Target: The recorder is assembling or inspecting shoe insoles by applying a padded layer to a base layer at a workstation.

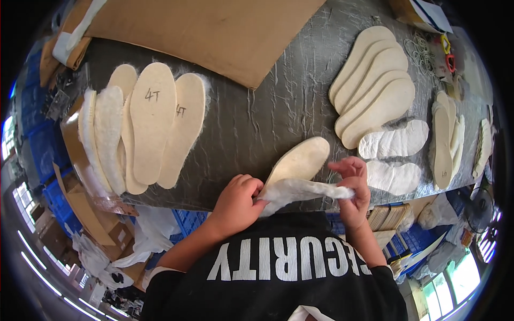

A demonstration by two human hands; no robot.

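A white fluffy insole (302, 189) is stretched sideways between my hands near the table's front edge. My left hand (237, 200) is closed on one end of it, thumb and fingers pinching. My right hand (353, 188) pinches the other end, with its index finger raised a little. Just behind the fluffy piece, a beige felt insole (301, 158) leans out at a slant, and its near end is hidden by the fluff and my left fingers. Whether my left hand grips this beige insole too, I cannot make out.
Beige insoles (153, 117) marked by hand lie overlapped at left beside fluffy ones (110, 136). Another fanned stack (375, 91) is at right, above two crinkled white insoles (393, 140). Brown cardboard (209, 37) covers the back; scissors (447, 53) and more insoles (443, 142) sit far right.
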